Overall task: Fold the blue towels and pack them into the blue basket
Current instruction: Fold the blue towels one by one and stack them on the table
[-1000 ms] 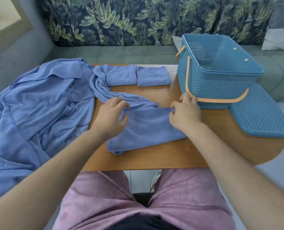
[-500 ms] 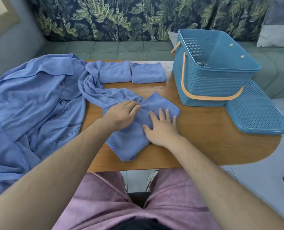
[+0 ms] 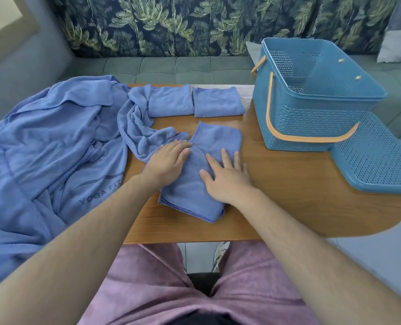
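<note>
Left hand (image 3: 169,158) and right hand (image 3: 227,179) both lie flat with straight, released fingers, pressing on the half-folded towel (image 3: 216,141) in the middle of the wooden table (image 3: 288,184). A crumpled towel (image 3: 138,127) touches its left side, and a large towel (image 3: 49,146) printed YOGA FIT hangs off the table's left edge. Two folded towels (image 3: 171,102) sit side by side at the far edge. The blue basket (image 3: 312,123) stands to the right, its orange handle (image 3: 307,138) lowered, with the lid (image 3: 373,160) just beside it.

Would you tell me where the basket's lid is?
In the head view, the lid lies on the right end of the table, just right of the blue basket.
</note>
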`<state>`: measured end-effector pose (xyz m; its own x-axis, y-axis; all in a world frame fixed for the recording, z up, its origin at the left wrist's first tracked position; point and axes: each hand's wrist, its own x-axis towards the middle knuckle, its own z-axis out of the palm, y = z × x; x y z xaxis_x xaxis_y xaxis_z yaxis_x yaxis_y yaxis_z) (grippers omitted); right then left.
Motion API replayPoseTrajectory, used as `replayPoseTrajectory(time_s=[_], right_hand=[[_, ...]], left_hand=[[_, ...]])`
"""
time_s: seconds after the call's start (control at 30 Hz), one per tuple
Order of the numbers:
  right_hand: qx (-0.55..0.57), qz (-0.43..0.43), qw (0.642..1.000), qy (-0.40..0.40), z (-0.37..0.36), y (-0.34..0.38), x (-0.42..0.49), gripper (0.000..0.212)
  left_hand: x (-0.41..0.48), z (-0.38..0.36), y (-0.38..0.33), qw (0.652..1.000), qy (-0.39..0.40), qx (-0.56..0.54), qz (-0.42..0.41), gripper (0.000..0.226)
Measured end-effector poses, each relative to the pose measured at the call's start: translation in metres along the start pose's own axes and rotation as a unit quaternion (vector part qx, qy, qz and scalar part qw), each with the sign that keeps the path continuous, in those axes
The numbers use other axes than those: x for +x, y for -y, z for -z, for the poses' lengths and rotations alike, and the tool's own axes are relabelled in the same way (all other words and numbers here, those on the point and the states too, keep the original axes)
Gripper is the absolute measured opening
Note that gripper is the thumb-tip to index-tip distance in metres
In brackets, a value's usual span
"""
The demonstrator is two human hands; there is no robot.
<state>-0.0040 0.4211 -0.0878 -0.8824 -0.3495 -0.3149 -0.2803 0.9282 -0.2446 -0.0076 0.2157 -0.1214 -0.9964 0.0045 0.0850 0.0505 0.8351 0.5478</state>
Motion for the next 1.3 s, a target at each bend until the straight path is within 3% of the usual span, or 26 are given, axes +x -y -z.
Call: replayPoseTrajectory(time_s=[0.27,0.47,0.6,0.67,0.83,0.97,1.13,1.3], right_hand=[[-0.018,0.077,0.997,0.018,0.016,-0.037,0.022,0.058],[-0.015,0.063,0.998,0.02,0.023,-0.043,0.023,0.056],[-0.052,0.095,0.993,-0.041,0.024,-0.014,0.011,0.055],[-0.043,0.116,0.992,-0.028,0.019,0.003,0.008,0.057],[-0.045,0.117,0.992,0.001,0.007,0.004,0.014,0.057],[-0.046,0.126,0.991,0.015,0.004,0.003,0.018,0.055],[-0.041,0.145,0.988,0.015,0.001,0.006,0.02,0.053],[-0.041,0.137,0.99,0.01,0.003,-0.005,0.025,0.053]], left_hand=[[0.0,0.016,0.029,0.997,0.028,0.069,-0.026,0.064],[-0.005,0.017,0.01,0.997,-0.013,0.079,-0.02,0.04],[-0.01,0.008,-0.001,0.993,-0.01,0.114,-0.008,0.058],[-0.013,0.004,0.0,0.992,-0.014,0.127,-0.012,0.061],[-0.021,0.021,0.007,0.996,0.012,0.088,-0.016,0.038],[-0.029,0.044,0.029,0.994,0.071,0.081,-0.019,0.049],[-0.03,0.054,0.037,0.992,0.058,0.105,-0.04,0.02],[-0.036,0.052,0.035,0.998,0.048,0.025,0.03,0.046]])
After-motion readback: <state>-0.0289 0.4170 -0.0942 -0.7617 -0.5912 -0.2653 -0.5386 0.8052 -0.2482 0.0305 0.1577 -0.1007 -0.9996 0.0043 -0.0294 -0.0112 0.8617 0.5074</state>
